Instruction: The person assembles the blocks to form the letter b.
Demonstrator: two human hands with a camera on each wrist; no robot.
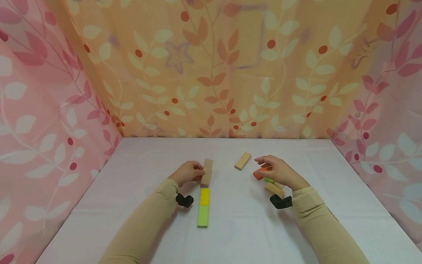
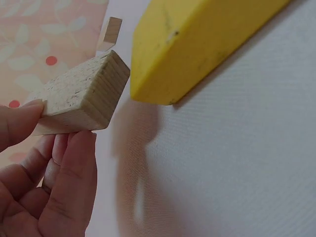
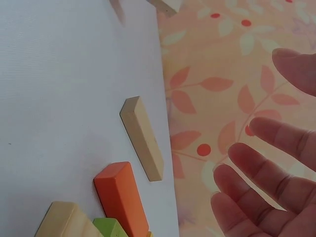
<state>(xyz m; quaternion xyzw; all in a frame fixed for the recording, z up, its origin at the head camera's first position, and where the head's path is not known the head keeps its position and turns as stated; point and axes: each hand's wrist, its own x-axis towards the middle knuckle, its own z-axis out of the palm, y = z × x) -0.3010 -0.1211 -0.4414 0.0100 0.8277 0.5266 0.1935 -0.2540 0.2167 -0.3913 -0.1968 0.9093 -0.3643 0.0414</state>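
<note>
My left hand (image 1: pixel 188 173) pinches a plain wooden block (image 1: pixel 207 171) between thumb and fingers. In the left wrist view that wooden block (image 2: pixel 81 94) is raised off the table, close to the end of a yellow block (image 2: pixel 197 47). On the table, the yellow block (image 1: pixel 204 196) lies end to end with a light green block (image 1: pixel 203 216). My right hand (image 1: pixel 280 171) hovers above a small pile, its fingers spread and holding nothing in the right wrist view. Below it lie an orange block (image 3: pixel 122 195), a green block (image 3: pixel 111 227) and a plain block (image 3: pixel 66 220).
Another plain wooden block (image 1: pixel 243 161) lies apart, behind the pile. A white cloth (image 1: pixel 148 227) covers the table. Floral curtains (image 1: pixel 211 73) stand at the back and both sides.
</note>
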